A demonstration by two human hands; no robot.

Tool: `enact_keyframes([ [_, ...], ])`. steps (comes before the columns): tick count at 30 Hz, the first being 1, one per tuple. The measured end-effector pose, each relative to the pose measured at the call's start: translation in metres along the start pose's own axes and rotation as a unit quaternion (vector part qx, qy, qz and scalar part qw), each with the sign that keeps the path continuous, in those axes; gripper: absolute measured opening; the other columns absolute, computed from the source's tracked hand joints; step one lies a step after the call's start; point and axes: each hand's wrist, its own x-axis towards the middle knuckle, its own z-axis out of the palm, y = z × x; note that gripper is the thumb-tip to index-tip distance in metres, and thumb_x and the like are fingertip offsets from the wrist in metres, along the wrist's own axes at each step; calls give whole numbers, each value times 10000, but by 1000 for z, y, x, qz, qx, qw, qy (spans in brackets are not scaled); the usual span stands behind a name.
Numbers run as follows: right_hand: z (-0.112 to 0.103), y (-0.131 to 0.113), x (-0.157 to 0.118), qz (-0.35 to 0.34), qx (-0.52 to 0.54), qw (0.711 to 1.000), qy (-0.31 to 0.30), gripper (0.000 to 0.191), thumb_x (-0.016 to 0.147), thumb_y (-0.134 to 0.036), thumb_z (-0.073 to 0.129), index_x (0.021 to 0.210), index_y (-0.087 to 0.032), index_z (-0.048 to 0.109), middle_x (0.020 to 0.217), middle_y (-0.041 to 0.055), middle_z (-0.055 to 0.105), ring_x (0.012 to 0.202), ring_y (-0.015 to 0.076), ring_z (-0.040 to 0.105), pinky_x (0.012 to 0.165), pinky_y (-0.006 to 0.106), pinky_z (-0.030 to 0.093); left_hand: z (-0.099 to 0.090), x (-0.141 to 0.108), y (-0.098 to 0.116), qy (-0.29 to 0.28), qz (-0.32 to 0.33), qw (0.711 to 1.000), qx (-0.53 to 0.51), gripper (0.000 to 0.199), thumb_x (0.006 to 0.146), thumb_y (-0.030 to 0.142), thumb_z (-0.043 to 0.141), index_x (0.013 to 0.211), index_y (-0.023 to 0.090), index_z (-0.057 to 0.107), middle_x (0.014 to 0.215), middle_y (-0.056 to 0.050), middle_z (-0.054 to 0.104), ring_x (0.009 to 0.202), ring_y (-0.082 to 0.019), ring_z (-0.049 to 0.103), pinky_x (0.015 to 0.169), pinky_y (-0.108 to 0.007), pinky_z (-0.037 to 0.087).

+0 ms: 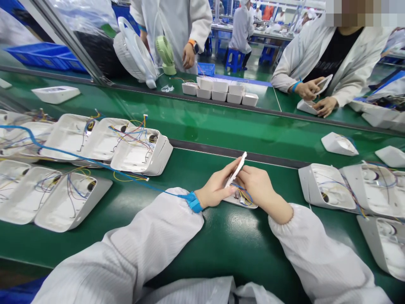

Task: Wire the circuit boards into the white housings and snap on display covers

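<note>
My left hand (215, 190), with a blue wrist strap (193, 202), is closed on a thin white panel (236, 171), which it holds tilted on edge. Beneath the panel a white plastic housing (243, 203) rests on the green bench, with blue, yellow and red wires (243, 192) inside. My right hand (257, 181) is closed behind the panel, close to the wires. Its fingertips are hidden, so what they pinch does not show.
White housings with wires (136, 156) stand in rows at left, and more housings (332, 185) at right. A blue cord (79, 158) runs to my wrist. Beyond the dark rail, a conveyor belt (221, 131) carries housings. Across it, a co-worker's hands (316, 95) hold a white panel.
</note>
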Motion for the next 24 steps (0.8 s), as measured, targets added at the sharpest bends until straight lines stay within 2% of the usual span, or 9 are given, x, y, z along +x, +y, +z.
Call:
enact_keyframes([
  [6, -9, 2, 3, 3, 31, 998, -56, 194, 949, -273, 549, 912, -152, 696, 881, 81, 677, 786, 195, 594, 683, 295, 404, 4, -2, -6, 49, -7, 997, -60, 775, 839, 491, 638, 1493, 225, 320, 1489, -148, 443, 1329, -330, 478, 1118, -472, 379],
  [8, -15, 11, 3, 24, 65, 996, -54, 160, 926, -270, 592, 984, -174, 707, 916, 74, 688, 859, 205, 607, 753, 302, 428, 4, -3, -8, 69, -17, 994, -82, 771, 832, 485, 654, 1485, 235, 329, 1492, -145, 433, 1344, -329, 459, 1132, -476, 359],
  [10, -22, 23, 3, 73, 89, 991, -72, 168, 883, -243, 641, 1026, -193, 713, 956, 69, 702, 908, 217, 620, 779, 311, 442, 4, -3, -10, 83, -30, 992, -92, 773, 825, 491, 663, 1478, 237, 337, 1477, -148, 443, 1339, -334, 460, 1131, -490, 353],
  [13, -26, 38, 3, 153, 143, 963, -170, 126, 868, -262, 637, 923, -204, 735, 854, 40, 721, 771, 203, 646, 661, 293, 444, 4, -3, -12, 88, -36, 991, -93, 780, 814, 499, 672, 1473, 238, 346, 1475, -149, 444, 1325, -342, 467, 1127, -509, 349],
  [15, -26, 43, 3, 169, 174, 948, -208, 145, 880, -279, 608, 859, -211, 734, 783, 19, 719, 689, 183, 640, 604, 278, 424, 3, -2, -12, 83, -34, 992, -91, 780, 813, 499, 671, 1473, 241, 345, 1492, -149, 425, 1320, -345, 470, 1121, -510, 356],
  [20, -22, 39, 4, 146, 159, 961, -176, 150, 869, -214, 590, 900, -212, 738, 833, 24, 730, 724, 181, 643, 628, 277, 423, 3, -2, -10, 85, -43, 990, -101, 774, 812, 506, 671, 1466, 236, 356, 1478, -153, 436, 1323, -352, 465, 1123, -516, 352],
  [24, -35, 32, 3, 104, 219, 966, -92, 177, 910, -249, 565, 907, -200, 735, 888, 42, 707, 794, 181, 629, 711, 294, 450, 2, -2, -10, 85, -52, 990, -98, 763, 813, 509, 670, 1459, 238, 366, 1448, -154, 460, 1312, -350, 478, 1114, -521, 369],
])
